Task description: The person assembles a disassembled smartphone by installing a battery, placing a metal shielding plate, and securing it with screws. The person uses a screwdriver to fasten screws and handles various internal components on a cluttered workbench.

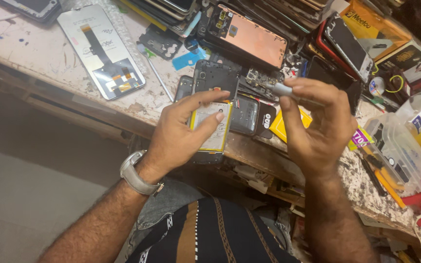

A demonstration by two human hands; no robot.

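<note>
My left hand (181, 131) holds an opened phone (214, 83) by its lower part, thumb and fingers lying across the pale battery (216, 136) with its yellow edge. The phone's dark upper frame shows above my fingers. My right hand (317, 122) is raised beside it, to the right, with its fingertips closed on a slim grey tool (283, 89) whose tip points left toward the top of the phone. A grey watch (135, 175) sits on my left wrist.
The worn workbench (40, 53) is crowded: a detached screen panel (101, 48) at left, a copper-backed phone frame (249, 36), stacked phones at the back, a yellow card (281, 126), a clear plastic box (398, 146), and a thin metal rod (158, 75).
</note>
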